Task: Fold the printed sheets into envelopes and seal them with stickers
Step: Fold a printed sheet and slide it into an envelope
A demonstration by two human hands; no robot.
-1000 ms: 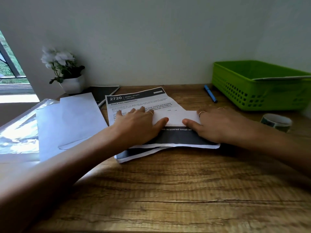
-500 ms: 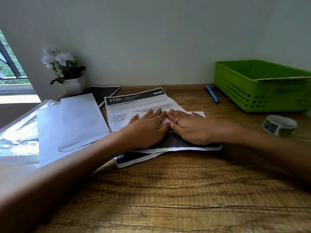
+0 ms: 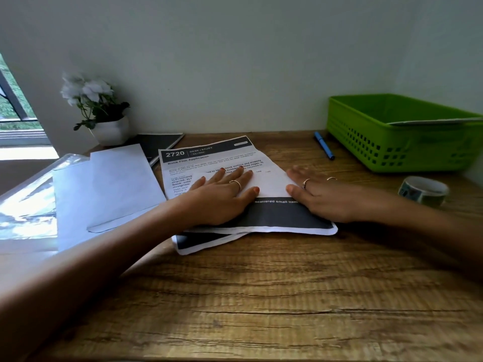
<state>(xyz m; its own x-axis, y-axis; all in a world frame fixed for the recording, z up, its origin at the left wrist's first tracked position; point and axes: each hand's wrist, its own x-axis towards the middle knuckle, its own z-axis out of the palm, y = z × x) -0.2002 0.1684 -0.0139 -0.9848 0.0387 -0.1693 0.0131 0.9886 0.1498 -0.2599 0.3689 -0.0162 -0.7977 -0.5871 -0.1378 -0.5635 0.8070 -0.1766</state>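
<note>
Near the middle of the desk, the printed sheet has one flap folded over, and the left hand and right hand press it flat, fingers straight. By my judgement the folding is at an early stage: no sticker is on it yet, and the sticker roll waits at the right edge

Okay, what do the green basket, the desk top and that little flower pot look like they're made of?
Green basket: moulded plastic, judging by its uniform colour and punched grid holes. Desk: wood or wood-look laminate, matte, with printed-looking grain; can't tell which. Flower pot: smooth white, likely glazed ceramic, possibly plastic.
</note>
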